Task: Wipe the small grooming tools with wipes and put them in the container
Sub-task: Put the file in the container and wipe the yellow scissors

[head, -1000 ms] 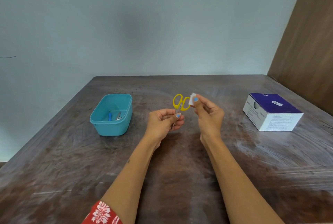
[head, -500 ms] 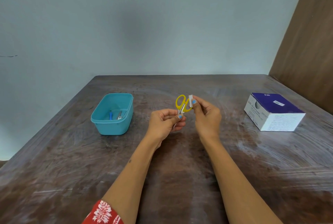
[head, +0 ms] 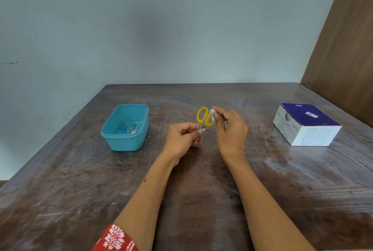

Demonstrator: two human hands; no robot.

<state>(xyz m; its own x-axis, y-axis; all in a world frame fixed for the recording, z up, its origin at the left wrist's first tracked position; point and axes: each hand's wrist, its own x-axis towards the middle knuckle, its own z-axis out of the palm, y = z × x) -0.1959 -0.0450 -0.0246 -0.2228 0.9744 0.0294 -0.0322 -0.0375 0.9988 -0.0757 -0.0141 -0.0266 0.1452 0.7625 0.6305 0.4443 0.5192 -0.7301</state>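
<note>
At frame centre, the left hand grips the small yellow-handled scissors by the blades; the right hand pinches a white wipe against one handle loop. Wiping is in hand; next, placement in the teal plastic container, centre left on the desk.

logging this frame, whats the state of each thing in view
scissors: held up by the blades, yellow handles on top
wipe: pinched against a handle
left hand: closed on the blades
right hand: pinching the wipe
container: open, no lid, small tools inside
box: on the table, flaps shut, round opening in one side
</note>
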